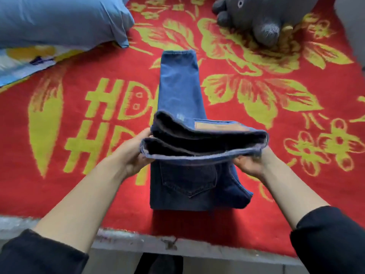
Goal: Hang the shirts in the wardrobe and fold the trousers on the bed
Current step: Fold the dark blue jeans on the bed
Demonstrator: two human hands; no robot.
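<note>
We are gripping the jeans (178, 89) at frame centre on the bed (276, 204), left hand (136, 153) and right hand (248, 164) each clamped on the lifted waistband; we should be folding evenly, edges aligned.

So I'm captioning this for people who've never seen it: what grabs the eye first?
The red blanket with big yellow flowers fills the frame. Down its middle lie blue jeans, their waist end lifted by the left hand and right hand. A grey plush toy sits top right, a blue pillow top left.
</note>
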